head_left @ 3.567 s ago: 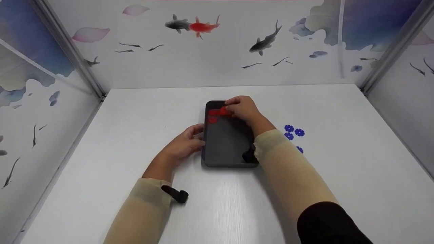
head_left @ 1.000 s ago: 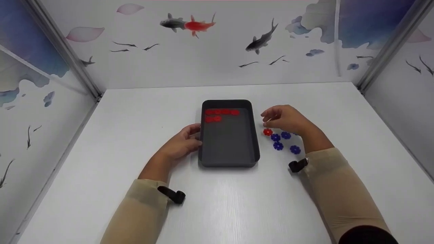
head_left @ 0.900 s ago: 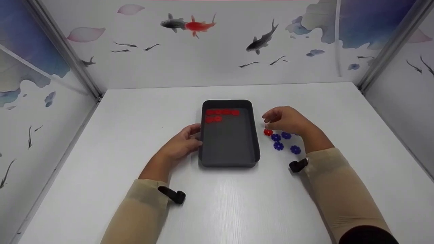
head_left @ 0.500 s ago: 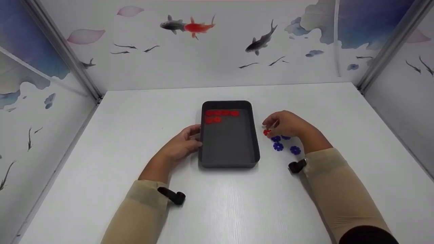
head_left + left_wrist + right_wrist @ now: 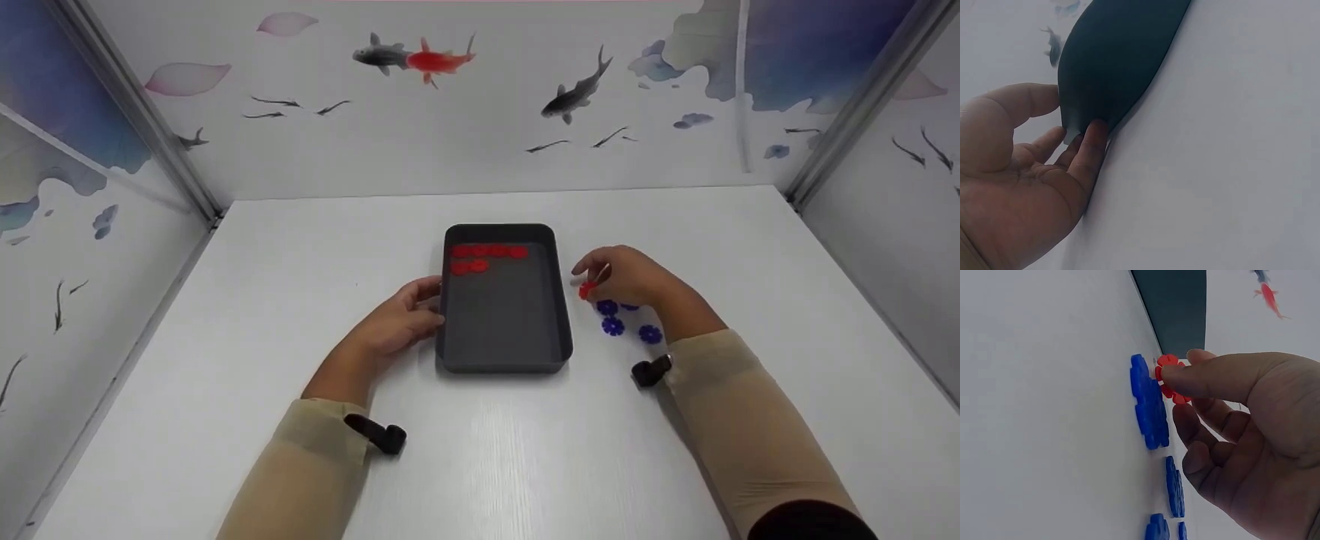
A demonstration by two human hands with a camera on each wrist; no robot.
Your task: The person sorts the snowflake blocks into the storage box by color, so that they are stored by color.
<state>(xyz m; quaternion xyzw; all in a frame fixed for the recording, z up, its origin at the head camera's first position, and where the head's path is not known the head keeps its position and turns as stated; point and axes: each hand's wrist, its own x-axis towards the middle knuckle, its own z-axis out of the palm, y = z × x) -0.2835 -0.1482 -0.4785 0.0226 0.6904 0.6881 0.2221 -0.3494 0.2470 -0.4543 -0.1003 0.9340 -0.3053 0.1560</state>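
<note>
Right hand [image 5: 626, 279]: thumb and finger pinch a red flower-shaped disc [image 5: 586, 290], partly covered, between the tray [image 5: 510, 322] and the desk's right edge; I cannot tell whether it clears the desk [image 5: 480, 457]. At least one of the blue flower-shaped discs [image 5: 613, 326] beside it is partly hidden by that hand. Left hand [image 5: 394, 322]: fingers apart, resting against the tray's left wall; some fingertips obscured. The red discs [image 5: 479, 266] inside the tray run together, outlines indistinct. Desk: white, faintly grained, sheen on the near part; near edge out of view. White wall panels [image 5: 487, 142] printed with fish rise beyond the far edge; metal posts [image 5: 142, 120] stand at both far corners.
</note>
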